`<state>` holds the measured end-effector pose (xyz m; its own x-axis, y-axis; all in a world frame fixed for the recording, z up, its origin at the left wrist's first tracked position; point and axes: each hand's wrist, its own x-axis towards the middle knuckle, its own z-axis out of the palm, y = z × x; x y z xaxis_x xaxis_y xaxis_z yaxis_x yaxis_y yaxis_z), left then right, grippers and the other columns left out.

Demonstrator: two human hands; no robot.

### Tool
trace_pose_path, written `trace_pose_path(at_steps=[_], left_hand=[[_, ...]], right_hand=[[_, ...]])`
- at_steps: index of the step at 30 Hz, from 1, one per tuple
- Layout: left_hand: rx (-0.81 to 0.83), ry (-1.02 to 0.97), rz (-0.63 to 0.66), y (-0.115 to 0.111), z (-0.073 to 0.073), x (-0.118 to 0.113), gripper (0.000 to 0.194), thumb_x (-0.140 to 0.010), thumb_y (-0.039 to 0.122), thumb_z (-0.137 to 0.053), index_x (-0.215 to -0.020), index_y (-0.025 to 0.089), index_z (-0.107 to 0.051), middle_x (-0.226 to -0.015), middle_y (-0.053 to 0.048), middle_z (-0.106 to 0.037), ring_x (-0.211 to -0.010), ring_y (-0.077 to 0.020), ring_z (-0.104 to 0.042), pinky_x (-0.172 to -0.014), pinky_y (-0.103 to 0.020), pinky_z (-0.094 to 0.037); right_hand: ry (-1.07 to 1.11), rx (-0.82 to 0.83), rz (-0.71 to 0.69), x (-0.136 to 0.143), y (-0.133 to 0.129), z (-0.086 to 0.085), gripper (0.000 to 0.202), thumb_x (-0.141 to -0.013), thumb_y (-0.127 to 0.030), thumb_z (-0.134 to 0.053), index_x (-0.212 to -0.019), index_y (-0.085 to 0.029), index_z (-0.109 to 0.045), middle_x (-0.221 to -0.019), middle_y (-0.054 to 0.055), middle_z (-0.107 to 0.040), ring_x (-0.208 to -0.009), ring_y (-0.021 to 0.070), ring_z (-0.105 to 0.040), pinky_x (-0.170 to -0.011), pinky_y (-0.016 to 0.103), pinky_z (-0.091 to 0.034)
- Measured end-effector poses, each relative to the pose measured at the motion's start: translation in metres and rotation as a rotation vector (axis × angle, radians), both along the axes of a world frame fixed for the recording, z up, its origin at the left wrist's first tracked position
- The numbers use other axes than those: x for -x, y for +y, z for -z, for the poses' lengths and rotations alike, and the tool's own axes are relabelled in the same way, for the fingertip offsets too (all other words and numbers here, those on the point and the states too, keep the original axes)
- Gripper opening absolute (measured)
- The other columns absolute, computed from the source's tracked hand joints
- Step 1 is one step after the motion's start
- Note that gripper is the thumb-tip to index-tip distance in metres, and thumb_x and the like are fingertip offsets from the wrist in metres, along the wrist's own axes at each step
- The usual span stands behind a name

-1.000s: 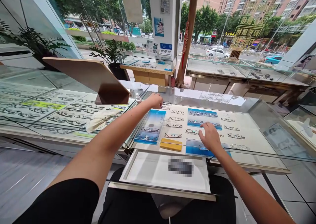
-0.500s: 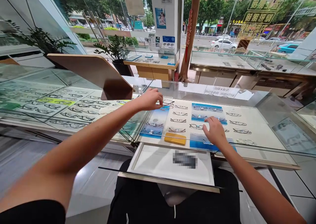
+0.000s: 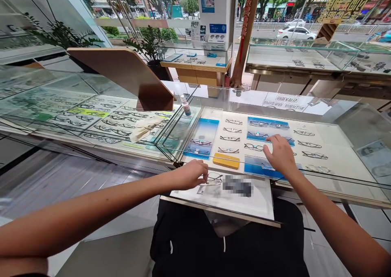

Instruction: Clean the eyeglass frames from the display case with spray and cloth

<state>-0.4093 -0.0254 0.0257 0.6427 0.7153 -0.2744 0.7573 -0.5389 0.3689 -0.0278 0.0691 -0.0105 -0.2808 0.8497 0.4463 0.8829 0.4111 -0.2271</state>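
My left hand [image 3: 193, 175] pinches a pair of eyeglasses [image 3: 215, 178] by one side, low over the pulled-out white drawer [image 3: 256, 205]. In that drawer, right of the eyeglasses, lies a dark pixelated item [image 3: 238, 186] that I cannot make out. My right hand [image 3: 280, 154] is at the glass display case [image 3: 324, 187], thumb and fingers apart, holding nothing. Below it, inside the case, several eyeglasses rest on blue display boards [image 3: 253, 137] and on the white base. A yellow glasses case [image 3: 226, 160] lies behind the drawer, between my hands.
A brown-backed tilted panel [image 3: 122, 71] stands on the left-hand counter. Near it are a small spray bottle [image 3: 185, 106] and a beige cloth [image 3: 146, 129]. Glass edges run along the counter front. More display cases [image 3: 195, 63] stand by the windows.
My left hand has brought the eyeglasses down and toward me, from above the display case to the drawer. My right hand stays at the case. The view has tilted downward.
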Motion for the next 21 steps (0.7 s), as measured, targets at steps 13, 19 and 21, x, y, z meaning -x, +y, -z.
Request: trace_pose_path(at_steps=[13, 19, 21], left_hand=[[-0.447, 0.081, -0.333, 0.134, 0.088, 0.008, 0.027, -0.101, 0.024, -0.054, -0.097, 0.019, -0.080, -0.115, -0.015, -0.073, -0.111, -0.0314, -0.059, -0.091, -0.048, -0.041], [-0.585, 0.095, -0.561, 0.186, 0.107, 0.015, 0.031, -0.103, 0.025, -0.049, -0.108, 0.019, -0.079, -0.123, -0.018, -0.069, -0.117, -0.0345, -0.055, -0.095, -0.051, -0.040], [-0.608, 0.121, -0.612, 0.202, 0.114, 0.020, 0.032, -0.104, 0.025, -0.047, -0.110, 0.020, -0.078, -0.127, -0.017, -0.068, -0.121, -0.0361, -0.053, -0.097, -0.052, -0.039]], right_hand=[[-0.003, 0.035, 0.017, 0.001, -0.001, -0.003, 0.028, -0.100, -0.034, -0.050, -0.115, -0.016, -0.065, -0.113, 0.015, -0.068, -0.103, 0.0333, -0.060, -0.090, 0.047, -0.048], [0.012, 0.023, 0.008, 0.003, 0.000, -0.001, 0.026, -0.100, -0.034, -0.051, -0.115, -0.016, -0.064, -0.112, 0.015, -0.068, -0.103, 0.0331, -0.060, -0.090, 0.046, -0.048], [0.021, 0.015, -0.002, 0.003, 0.000, 0.000, 0.025, -0.100, -0.033, -0.051, -0.114, -0.017, -0.064, -0.111, 0.015, -0.068, -0.102, 0.0329, -0.060, -0.090, 0.047, -0.047]])
